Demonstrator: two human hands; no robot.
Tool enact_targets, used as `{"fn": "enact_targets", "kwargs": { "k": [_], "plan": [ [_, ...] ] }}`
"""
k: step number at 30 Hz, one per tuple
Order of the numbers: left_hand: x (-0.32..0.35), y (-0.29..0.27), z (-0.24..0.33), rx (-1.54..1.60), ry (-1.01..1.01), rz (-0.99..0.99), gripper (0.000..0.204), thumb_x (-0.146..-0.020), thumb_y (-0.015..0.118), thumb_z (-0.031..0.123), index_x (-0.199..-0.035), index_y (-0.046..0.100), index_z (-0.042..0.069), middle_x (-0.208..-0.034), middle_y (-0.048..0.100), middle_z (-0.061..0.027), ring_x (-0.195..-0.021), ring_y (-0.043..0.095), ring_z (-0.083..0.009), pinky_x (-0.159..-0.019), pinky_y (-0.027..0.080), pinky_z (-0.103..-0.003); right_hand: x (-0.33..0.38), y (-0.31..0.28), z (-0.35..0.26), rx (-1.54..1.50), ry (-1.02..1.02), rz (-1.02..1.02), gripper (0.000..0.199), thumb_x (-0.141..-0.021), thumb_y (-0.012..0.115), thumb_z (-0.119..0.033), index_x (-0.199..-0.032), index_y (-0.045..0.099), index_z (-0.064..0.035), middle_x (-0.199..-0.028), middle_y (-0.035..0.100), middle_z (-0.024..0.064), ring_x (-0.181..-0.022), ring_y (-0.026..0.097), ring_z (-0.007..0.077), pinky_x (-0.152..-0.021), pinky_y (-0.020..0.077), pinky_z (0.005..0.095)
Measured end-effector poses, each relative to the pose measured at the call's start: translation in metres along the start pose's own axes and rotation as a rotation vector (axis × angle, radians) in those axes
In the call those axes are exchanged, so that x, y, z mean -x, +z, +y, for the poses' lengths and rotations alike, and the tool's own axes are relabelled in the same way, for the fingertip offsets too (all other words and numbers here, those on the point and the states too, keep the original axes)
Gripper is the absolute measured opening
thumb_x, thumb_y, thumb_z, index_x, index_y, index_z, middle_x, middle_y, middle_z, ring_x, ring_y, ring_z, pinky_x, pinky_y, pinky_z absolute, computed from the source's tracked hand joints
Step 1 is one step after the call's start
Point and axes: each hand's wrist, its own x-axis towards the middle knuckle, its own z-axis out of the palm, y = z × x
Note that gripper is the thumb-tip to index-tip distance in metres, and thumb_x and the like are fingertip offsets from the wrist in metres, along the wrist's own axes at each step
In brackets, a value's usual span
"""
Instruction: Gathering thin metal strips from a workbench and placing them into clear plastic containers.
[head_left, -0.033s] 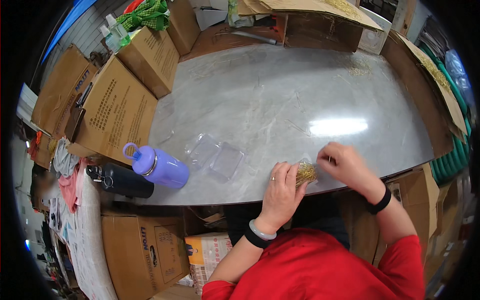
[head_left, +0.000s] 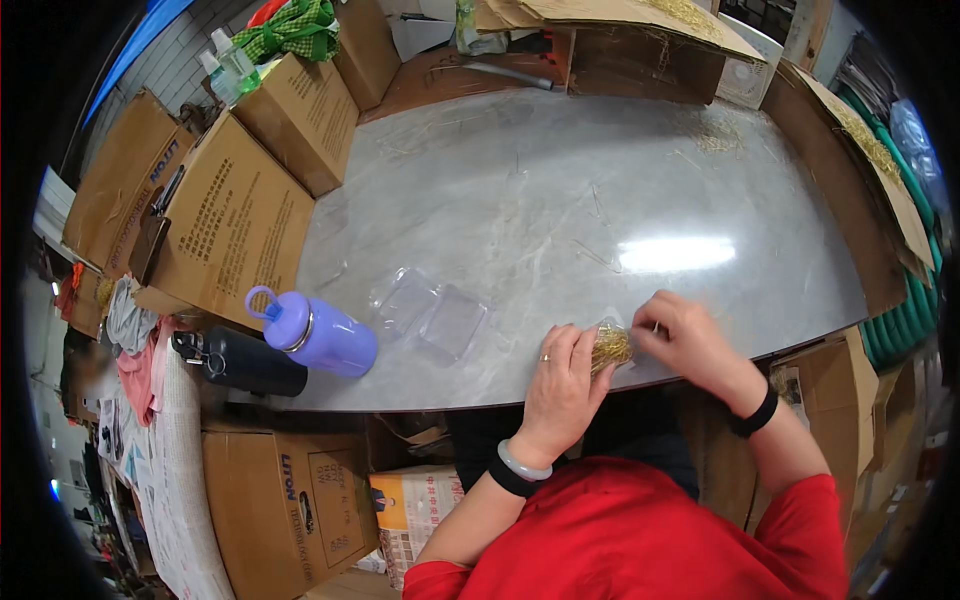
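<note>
Two bare hands are close together at the near edge of the grey marbled tabletop (head_left: 470, 190), with a compact bundle of thin, shiny gold strands (head_left: 612, 347) between them. The left hand (head_left: 562, 388) holds the bundle, which lies just right of its fingertips, with the fingers along the upper left side and the thumb below. The right hand (head_left: 690, 345) is curled narrow, fingertips drawn together just beside the bundle's right end; they are blurred, so whether they touch it or grip anything cannot be told. Left of the left hand, apart from it, lies an opened clear plastic container (head_left: 457, 322) with two shallow halves. Farther left, a purple cylindrical bottle with a looped lid (head_left: 340, 340) lies tilted beside a black cylindrical bottle (head_left: 255, 362).
</note>
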Motion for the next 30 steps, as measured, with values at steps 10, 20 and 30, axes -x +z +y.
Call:
{"fn": "enact_targets", "kwargs": {
  "k": [10,20,30],
  "plan": [
    [-0.001,-0.001,0.003,-0.078,0.064,0.041,0.047,-0.088,0.071,0.014,-0.129,0.054,-0.002,-0.122,0.049,-0.0199,-0.121,0.047,-0.0422,-0.104,0.042,-0.049,0.007,0.035,-0.001,0.166,-0.112,0.263,0.011,-0.09,0.069,-0.014,-0.096,0.064,-0.0059,-0.089,0.06,0.0114,-0.074,0.064,0.031,-0.064,0.052,0.0408],
    [0.001,-0.001,0.002,-0.021,0.016,0.032,0.05,-0.091,0.07,0.017,-0.132,0.051,-0.002,-0.126,0.047,-0.0205,-0.12,0.048,-0.0399,-0.102,0.041,-0.047,0.018,0.043,-0.007,0.0,-0.007,0.295,0.014,-0.091,0.071,-0.017,-0.097,0.067,-0.0048,-0.085,0.06,0.0112,-0.072,0.064,0.0311,-0.065,0.051,0.04],
    [0.0,0.0,0.003,-0.044,0.034,0.046,0.049,-0.09,0.07,0.016,-0.133,0.052,-0.003,-0.125,0.049,-0.0204,-0.118,0.049,-0.0396,-0.101,0.042,-0.047,0.018,0.044,-0.005,-0.204,0.189,0.318,0.008,-0.092,0.069,-0.012,-0.094,0.066,-0.0057,-0.084,0.061,0.0131,-0.075,0.064,0.0327,-0.066,0.0513,0.0401]
  ]
}}
